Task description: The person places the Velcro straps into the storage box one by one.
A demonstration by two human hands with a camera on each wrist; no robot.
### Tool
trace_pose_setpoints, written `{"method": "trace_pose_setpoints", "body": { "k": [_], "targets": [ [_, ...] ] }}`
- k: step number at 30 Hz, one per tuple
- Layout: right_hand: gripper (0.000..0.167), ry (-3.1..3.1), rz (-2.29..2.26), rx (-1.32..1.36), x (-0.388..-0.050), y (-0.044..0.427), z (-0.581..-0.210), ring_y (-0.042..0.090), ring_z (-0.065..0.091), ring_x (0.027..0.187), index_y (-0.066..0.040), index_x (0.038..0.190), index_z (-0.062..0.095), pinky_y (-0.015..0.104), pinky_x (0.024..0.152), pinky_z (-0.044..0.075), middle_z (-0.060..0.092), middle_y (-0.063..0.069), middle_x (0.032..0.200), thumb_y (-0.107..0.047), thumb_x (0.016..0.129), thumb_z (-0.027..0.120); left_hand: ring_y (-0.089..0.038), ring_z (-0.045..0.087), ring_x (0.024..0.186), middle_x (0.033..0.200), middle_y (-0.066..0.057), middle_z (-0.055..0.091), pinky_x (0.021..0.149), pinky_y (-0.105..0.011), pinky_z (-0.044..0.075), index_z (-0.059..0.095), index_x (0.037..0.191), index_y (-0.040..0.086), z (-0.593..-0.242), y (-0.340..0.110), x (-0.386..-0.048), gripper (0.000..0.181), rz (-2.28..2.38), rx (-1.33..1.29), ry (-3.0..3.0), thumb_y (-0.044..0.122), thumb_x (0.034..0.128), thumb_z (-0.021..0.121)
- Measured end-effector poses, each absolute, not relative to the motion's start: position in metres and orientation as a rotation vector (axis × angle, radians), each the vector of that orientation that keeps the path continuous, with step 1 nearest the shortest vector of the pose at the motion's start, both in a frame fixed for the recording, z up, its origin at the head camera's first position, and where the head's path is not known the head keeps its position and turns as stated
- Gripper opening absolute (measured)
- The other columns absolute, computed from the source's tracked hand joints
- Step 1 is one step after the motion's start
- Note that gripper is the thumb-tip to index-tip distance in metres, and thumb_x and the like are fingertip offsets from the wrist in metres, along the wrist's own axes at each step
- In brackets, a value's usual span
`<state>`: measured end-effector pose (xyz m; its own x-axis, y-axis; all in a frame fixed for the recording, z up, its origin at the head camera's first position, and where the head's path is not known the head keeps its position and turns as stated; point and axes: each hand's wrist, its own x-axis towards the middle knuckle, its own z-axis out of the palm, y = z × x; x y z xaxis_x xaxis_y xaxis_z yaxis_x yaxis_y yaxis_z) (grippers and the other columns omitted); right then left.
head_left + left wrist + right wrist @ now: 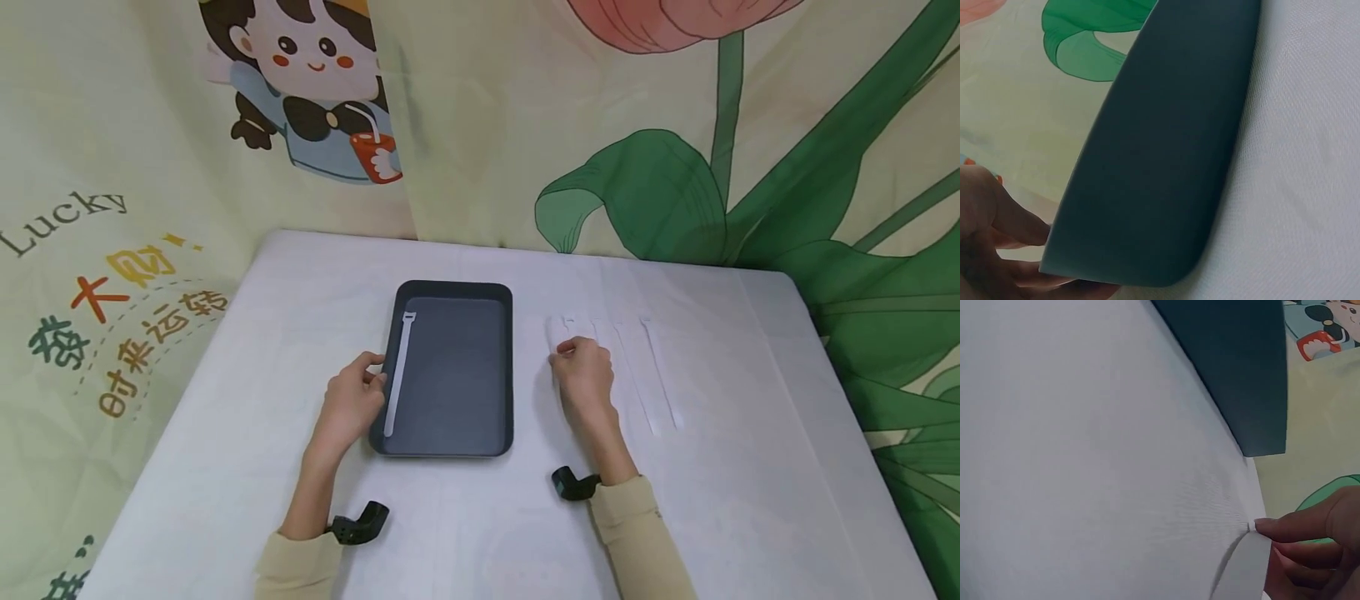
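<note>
A dark grey rectangular tray (457,375) lies on the white table, and one white cable tie (400,375) with a slotted head rests lengthwise along its left side. My left hand (352,400) holds the tray's left edge; in the left wrist view its thumb and fingers (1019,219) meet the tray's outer wall. To the right of the tray, my right hand (583,375) pinches a white cable tie (1244,569) between thumb and fingertips, its band bending up from the cloth. More white cable ties (660,371) lie flat beside that hand, faint against the white cloth.
The white table (480,533) ends at the back against a printed curtain (480,150) with a cartoon figure and green leaves. A black wrist camera (360,525) sits at the left sleeve and another black wrist camera (573,483) at the right.
</note>
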<state>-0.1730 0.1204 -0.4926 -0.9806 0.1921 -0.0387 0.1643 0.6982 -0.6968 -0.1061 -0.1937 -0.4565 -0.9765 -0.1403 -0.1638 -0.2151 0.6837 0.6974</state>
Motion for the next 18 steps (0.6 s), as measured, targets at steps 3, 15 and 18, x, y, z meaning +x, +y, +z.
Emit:
{"method": "trace_pose_setpoints", "body": {
  "k": [3,15,18],
  "targets": [
    [0.017,-2.875,1.248,-0.290,-0.174,0.126,-0.491,0.028,0.074,0.084,0.000,0.102,0.078,0.039,0.074,0.056,0.078,0.014,0.093,-0.010,0.089,0.074,-0.033,0.068,0.085,0.107,-0.027,0.071,0.069,-0.040,0.053,0.056,0.140,-0.002,-0.457,-0.192,-0.107,0.039,1.177,-0.293,2.783,0.008,0.1030,0.050],
    [0.018,-2.788,1.716,-0.414,-0.173,0.142,-0.487,0.013,0.065,0.061,0.000,0.106,0.075,0.025,0.060,0.052,0.076,0.016,0.091,-0.009,0.091,0.073,-0.032,0.067,0.083,0.105,-0.027,0.071,0.068,-0.040,0.053,0.056,0.140,-0.003,-0.459,-0.192,-0.107,0.039,1.174,-0.287,2.790,0.006,0.1026,0.050],
    [0.020,-2.736,1.844,-0.456,-0.173,0.144,-0.485,0.013,0.064,0.065,0.001,0.109,0.074,0.026,0.062,0.054,0.075,0.014,0.092,-0.009,0.091,0.074,-0.032,0.067,0.083,0.105,-0.027,0.071,0.068,-0.040,0.052,0.056,0.139,-0.003,-0.459,-0.192,-0.107,0.038,1.175,-0.282,2.799,0.006,0.1025,0.050]
  ]
}}
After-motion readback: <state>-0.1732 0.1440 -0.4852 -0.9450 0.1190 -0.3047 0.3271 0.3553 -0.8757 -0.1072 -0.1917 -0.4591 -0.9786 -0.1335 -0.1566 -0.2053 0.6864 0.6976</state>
